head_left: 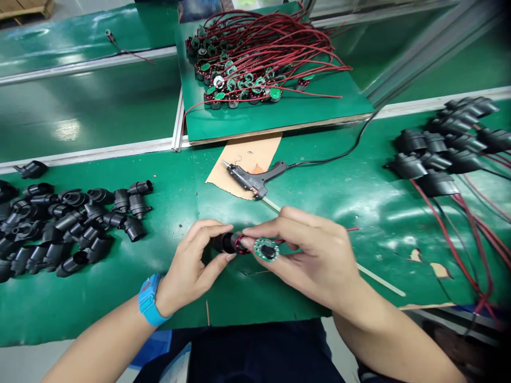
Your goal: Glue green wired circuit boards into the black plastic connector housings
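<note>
Wired core (239,243) is at the open mouth of a black housing (222,242), low over the near middle of the counter (171,191). My right fingers (271,229) pinch the core, and my left fingers (211,231) are wrapped around the housing. A round circuit board (266,249) shows just to the right of the core; I can't tell whether the 2 are joined. As I judge it, this piece is partway: core and housing are meeting, but the core doesn't look seated inside.

On the left lies a heap of bare housings (99,247) with no wires showing, so I take those as waiting. On the right, a group of wired housings (411,141) trails red and black leads; I count these as filled, though I can't see any glue. Plenty of loose cores (247,82) lie on the raised green board (239,125) at the far side, so much seems left.

Nearer than that board, a glue gun (241,178) rests partly on torn cardboard (263,149), its black cord (319,161) running to the far right. The counter is green and shiny, with a pale stick (381,279) at the near right. Past the metal rail (120,150), part of a wooden pallet (24,10) shows at the far left
</note>
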{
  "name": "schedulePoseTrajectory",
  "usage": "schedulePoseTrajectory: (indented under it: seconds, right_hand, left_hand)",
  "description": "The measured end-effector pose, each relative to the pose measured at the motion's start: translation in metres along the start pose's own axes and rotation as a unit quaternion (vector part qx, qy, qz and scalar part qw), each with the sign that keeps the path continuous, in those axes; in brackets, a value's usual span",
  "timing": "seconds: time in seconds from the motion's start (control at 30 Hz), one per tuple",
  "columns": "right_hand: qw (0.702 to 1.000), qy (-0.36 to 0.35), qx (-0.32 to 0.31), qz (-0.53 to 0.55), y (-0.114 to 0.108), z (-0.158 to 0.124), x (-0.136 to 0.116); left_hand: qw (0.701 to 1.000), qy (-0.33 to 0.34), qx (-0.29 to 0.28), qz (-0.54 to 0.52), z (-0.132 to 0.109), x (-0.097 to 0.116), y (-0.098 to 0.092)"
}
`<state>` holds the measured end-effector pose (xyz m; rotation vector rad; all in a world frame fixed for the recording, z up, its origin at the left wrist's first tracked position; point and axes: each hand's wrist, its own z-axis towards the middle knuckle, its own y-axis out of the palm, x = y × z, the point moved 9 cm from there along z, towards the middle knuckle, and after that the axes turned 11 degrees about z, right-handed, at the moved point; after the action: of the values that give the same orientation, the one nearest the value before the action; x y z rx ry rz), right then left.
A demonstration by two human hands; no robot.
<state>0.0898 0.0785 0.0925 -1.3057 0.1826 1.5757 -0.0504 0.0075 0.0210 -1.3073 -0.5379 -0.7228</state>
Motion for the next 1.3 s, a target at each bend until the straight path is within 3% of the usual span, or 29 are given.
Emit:
schedulePoseTrajectory:
  seconds: [0.1, 0.23, 0.37, 0.43, 0.6, 0.8, 0.87, 0.97, 1.07, 1.2, 1.3]
  right_hand:
    - [0.997, 0.026, -0.025, 0.065, 0.013, 0.002, 0.01]
    - [0.996, 0.055, -0.033, 0.06, 0.016, 0.002, 0.019]
    - [0.984, 0.1, -0.112, 0.091, 0.019, 0.002, 0.024]
    - [0.981, 0.116, -0.121, 0.096, 0.014, 0.004, 0.026]
    - [0.988, 0.111, -0.091, 0.06, -0.001, 0.008, 0.027]
    - [0.987, 0.086, -0.126, 0.043, 0.015, 0.002, 0.024]
    - [0.986, 0.086, -0.134, 0.045, 0.019, 0.002, 0.025]
    - [0.98, 0.095, -0.16, 0.074, 0.024, 0.002, 0.031]
    - [0.962, 0.137, -0.198, 0.131, 0.034, 0.0, 0.043]
    - [0.907, 0.226, -0.189, 0.301, 0.048, -0.004, 0.054]
    - [0.87, 0.248, -0.159, 0.396, 0.055, -0.005, 0.053]
  left_hand:
    - [1.0, 0.008, -0.001, -0.007, 0.0, 0.002, 0.001]
    - [1.0, 0.007, 0.005, -0.019, 0.001, 0.002, 0.001]
    - [1.0, -0.004, -0.001, -0.029, 0.001, -0.001, 0.002]
    - [0.999, -0.014, -0.006, -0.033, 0.001, -0.004, 0.003]
    - [0.999, -0.028, -0.013, -0.04, 0.001, -0.006, 0.003]
    - [0.999, -0.024, -0.022, -0.039, -0.001, -0.004, 0.004]
    - [0.999, -0.017, 0.008, -0.033, 0.0, -0.005, -0.001]
    - [0.999, 0.015, -0.001, 0.029, 0.004, -0.004, 0.002]
    - [0.994, 0.03, -0.056, 0.086, 0.008, -0.006, 0.014]
    - [0.997, 0.019, 0.006, 0.079, 0.007, -0.005, 0.004]
    - [0.994, 0.042, 0.026, 0.095, 0.004, 0.002, -0.001]
